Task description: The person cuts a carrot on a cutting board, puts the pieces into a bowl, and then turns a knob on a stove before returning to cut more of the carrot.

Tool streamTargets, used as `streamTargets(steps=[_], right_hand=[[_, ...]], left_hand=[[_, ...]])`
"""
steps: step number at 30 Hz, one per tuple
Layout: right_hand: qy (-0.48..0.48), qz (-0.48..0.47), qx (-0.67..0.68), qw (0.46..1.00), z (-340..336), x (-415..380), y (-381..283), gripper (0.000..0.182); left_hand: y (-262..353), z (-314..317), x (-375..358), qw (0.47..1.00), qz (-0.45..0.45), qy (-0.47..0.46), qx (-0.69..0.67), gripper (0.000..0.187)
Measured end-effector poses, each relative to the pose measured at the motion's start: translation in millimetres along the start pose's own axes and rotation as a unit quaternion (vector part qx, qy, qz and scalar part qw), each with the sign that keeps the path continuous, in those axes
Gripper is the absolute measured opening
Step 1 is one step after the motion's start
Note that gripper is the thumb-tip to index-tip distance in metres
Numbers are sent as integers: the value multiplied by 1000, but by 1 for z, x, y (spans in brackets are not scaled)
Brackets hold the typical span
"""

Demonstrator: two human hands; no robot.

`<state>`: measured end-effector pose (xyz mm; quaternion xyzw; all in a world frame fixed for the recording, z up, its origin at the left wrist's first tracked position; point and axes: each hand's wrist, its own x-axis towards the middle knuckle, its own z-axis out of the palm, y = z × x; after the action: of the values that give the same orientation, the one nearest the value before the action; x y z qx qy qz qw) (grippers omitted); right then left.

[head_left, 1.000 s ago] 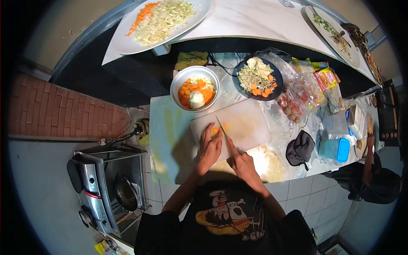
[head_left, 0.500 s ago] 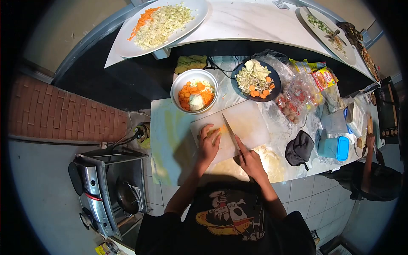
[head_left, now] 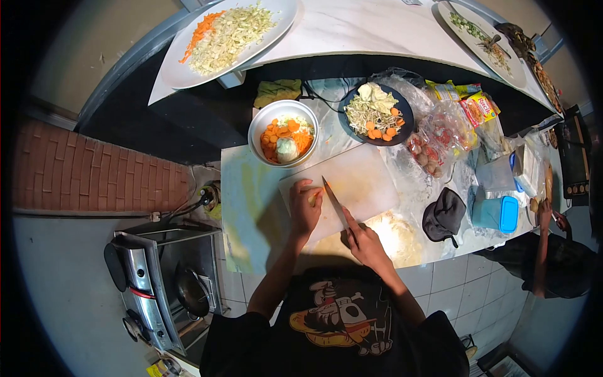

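A white cutting board [head_left: 370,179] lies on the table, tilted slightly in view. On its left part my left hand [head_left: 304,210] is closed, fingers curled around a small orange carrot piece [head_left: 312,199] that they mostly hide. My right hand [head_left: 365,245] grips a kitchen knife [head_left: 334,198] by its handle. The blade points away from me and to the left, its tip close beside my left fingertips. Behind the board stands a white bowl [head_left: 254,139] with carrot slices, shredded vegetables and a pale round lump. A dark plate [head_left: 408,122] holds bean sprouts, carrot slices and cabbage.
Plastic bags [head_left: 433,138] and a seasoning packet [head_left: 478,110] lie to the right, near a black cap [head_left: 444,215] and a blue-lidded container [head_left: 496,213]. A platter of shredded vegetables [head_left: 279,31] sits on the raised shelf. Another person's hands [head_left: 549,215] are at far right. A stove [head_left: 141,276] stands left.
My left fingers have curled in around the carrot piece, leaving fewer orange bits showing on the board. The knife has shifted slightly left. At far right, the other person's second hand has appeared.
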<state>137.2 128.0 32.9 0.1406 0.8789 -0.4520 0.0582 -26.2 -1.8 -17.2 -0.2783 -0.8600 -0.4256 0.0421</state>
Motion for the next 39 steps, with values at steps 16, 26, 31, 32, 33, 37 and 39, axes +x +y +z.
streamTargets(steps=[16, 26, 31, 32, 33, 37, 39], right_hand=[[21, -31, -3, 999, 1, 2, -1, 78], [11, -24, -21, 999, 6, 4, 1, 80], [-1, -6, -63, 998, 4, 6, -10, 81], [3, -5, -81, 997, 3, 8, -12, 82], [1, -10, -84, 996, 4, 9, -12, 82], [16, -30, -100, 994, 0, 13, -13, 81], [3, -37, -100, 994, -3, 16, -12, 79]], left_hand=[[-1, 4, 2, 1000, -11, 22, -16, 12], [3, 3, 2, 999, -27, 29, -22, 13], [4, 3, 5, 999, -23, 22, -7, 14], [5, 3, 5, 999, -27, 25, -8, 13], [7, 3, 5, 999, -32, 28, -10, 13], [9, 3, 3, 998, -44, 44, -13, 11], [9, 6, 6, 998, -37, 42, -12, 10]])
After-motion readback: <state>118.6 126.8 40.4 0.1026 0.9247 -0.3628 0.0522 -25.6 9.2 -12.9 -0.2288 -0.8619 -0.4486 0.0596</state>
